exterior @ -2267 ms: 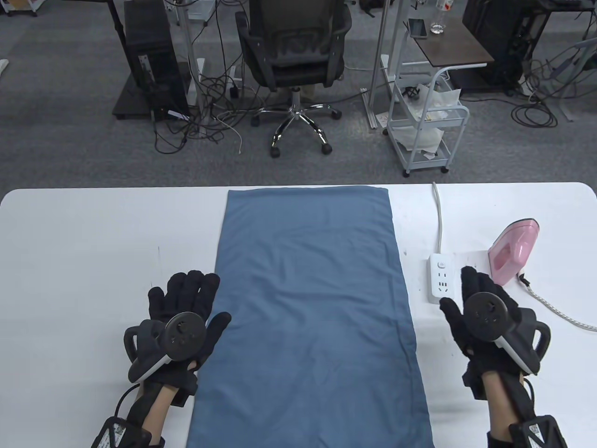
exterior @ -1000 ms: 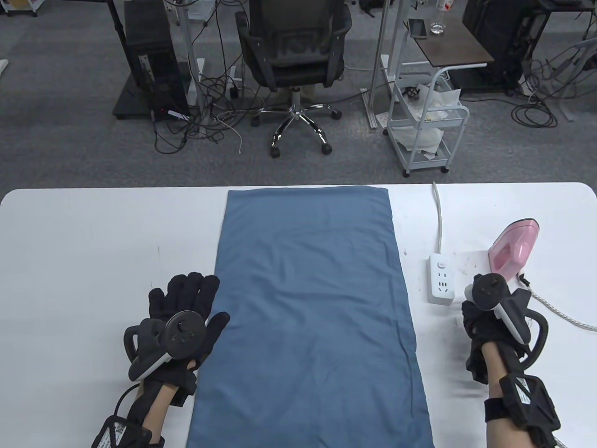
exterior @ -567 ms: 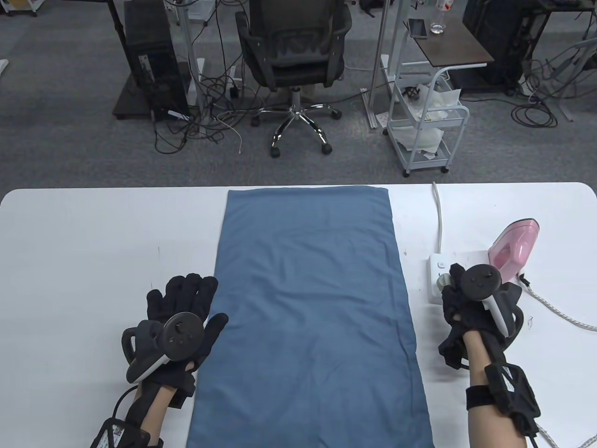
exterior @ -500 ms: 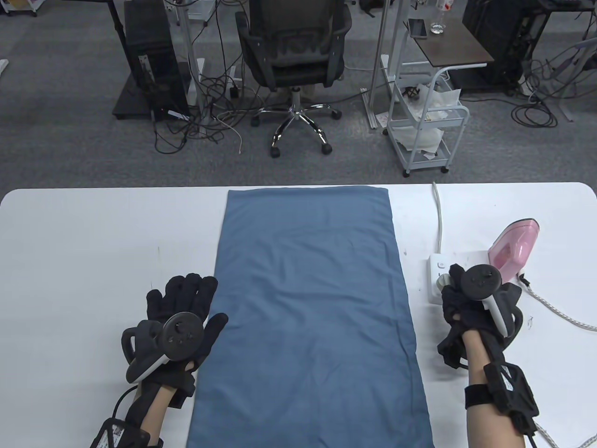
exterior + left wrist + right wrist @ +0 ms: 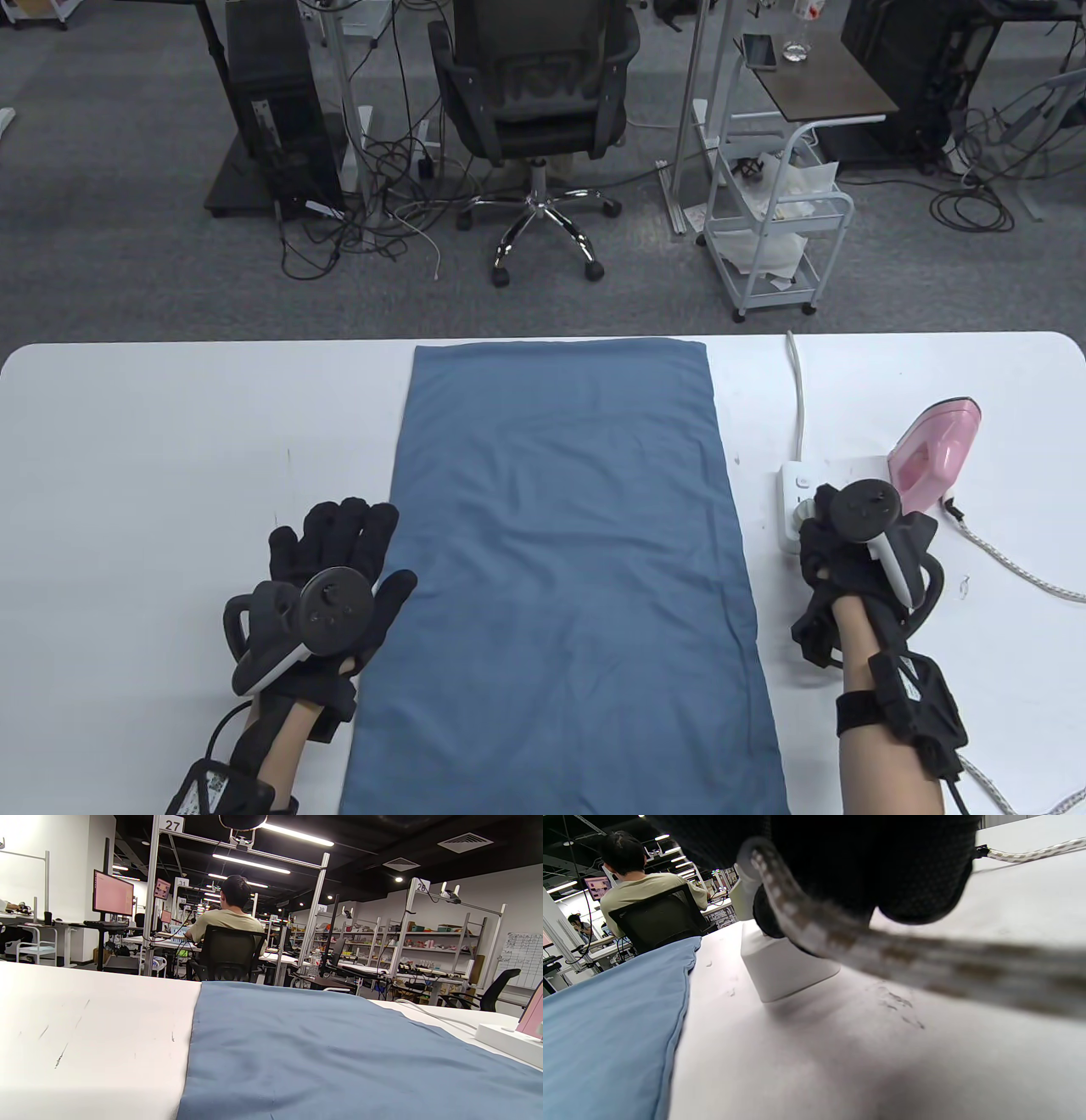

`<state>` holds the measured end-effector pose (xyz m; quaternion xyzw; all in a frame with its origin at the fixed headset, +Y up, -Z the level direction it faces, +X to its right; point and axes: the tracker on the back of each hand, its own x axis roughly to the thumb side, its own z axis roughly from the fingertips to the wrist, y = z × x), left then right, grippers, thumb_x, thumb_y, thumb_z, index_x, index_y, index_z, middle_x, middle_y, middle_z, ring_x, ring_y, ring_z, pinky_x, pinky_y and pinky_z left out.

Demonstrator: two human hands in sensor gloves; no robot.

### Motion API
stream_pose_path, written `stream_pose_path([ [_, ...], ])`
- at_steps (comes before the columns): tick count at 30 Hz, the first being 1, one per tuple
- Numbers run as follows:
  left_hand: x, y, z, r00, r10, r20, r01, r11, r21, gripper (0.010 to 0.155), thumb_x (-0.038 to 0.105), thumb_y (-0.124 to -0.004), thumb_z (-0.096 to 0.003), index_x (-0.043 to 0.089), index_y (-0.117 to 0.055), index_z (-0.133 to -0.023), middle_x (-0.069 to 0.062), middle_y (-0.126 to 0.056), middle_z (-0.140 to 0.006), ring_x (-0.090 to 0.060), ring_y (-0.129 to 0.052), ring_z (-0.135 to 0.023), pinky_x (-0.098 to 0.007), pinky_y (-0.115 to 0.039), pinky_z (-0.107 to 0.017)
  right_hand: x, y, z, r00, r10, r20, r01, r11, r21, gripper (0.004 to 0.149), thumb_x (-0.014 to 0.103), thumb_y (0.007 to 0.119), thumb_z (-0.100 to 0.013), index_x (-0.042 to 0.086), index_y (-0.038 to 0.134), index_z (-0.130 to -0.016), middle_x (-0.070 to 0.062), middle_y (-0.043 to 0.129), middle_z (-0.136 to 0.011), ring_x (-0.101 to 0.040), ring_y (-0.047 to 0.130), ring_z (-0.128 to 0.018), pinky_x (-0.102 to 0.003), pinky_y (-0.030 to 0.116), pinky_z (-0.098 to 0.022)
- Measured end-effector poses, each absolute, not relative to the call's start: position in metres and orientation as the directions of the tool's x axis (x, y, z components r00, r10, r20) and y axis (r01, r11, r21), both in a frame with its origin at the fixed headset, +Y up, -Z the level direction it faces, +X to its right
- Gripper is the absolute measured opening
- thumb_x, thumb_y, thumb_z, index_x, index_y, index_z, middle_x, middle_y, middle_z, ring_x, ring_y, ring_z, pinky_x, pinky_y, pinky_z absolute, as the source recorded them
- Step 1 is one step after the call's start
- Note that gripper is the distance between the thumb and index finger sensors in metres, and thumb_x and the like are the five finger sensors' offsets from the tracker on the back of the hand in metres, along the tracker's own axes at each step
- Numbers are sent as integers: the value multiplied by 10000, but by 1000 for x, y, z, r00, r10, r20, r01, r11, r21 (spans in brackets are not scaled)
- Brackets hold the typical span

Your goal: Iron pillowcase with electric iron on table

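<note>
A blue pillowcase (image 5: 560,552) lies flat down the middle of the white table (image 5: 170,441); it also shows in the left wrist view (image 5: 322,1052) and the right wrist view (image 5: 606,1018). A pink iron (image 5: 929,458) stands on its heel at the right. My left hand (image 5: 339,552) rests flat and open on the table at the pillowcase's left edge, thumb on the cloth. My right hand (image 5: 819,518) grips the iron's plug over the white power strip (image 5: 793,492). The braided cord (image 5: 882,946) runs out of that hand. The plug itself is mostly hidden by my fingers.
The power strip's white cable (image 5: 797,390) runs to the table's far edge. The iron's cord (image 5: 1010,564) trails over the table on the right. An office chair (image 5: 530,93) and a white cart (image 5: 776,229) stand on the floor beyond the table.
My right hand left its flat rest, curled around the plug and moved left and forward onto the power strip. My left hand and the pillowcase have stayed put.
</note>
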<state>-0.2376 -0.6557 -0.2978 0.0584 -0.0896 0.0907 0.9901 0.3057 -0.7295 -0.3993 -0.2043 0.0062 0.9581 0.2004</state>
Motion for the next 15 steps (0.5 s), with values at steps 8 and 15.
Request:
stream_pose_path([
  [8,-238,-655,-298,968,169,187,-191,976,104,738,617,-566,-511,334,-291,-1135,-70,-341,-1221,-400,-315,-1144,-714,-287,-781,301,-727,-403,-826,358,-435,-378,-925,-44,587,356,707,-531,189,520,-1062,-79,969,-737,-241,1006,-534,-480,852,-481],
  [15,-239,-655,-298,968,167,188,-189,976,109,738,617,-567,-511,334,-292,-1135,-72,-342,-1221,-398,-316,-1145,-714,-288,-780,295,-730,-410,-860,254,-444,-290,-957,14,592,363,707,-534,181,519,-1065,-63,990,-702,-227,1015,-509,-474,858,-472],
])
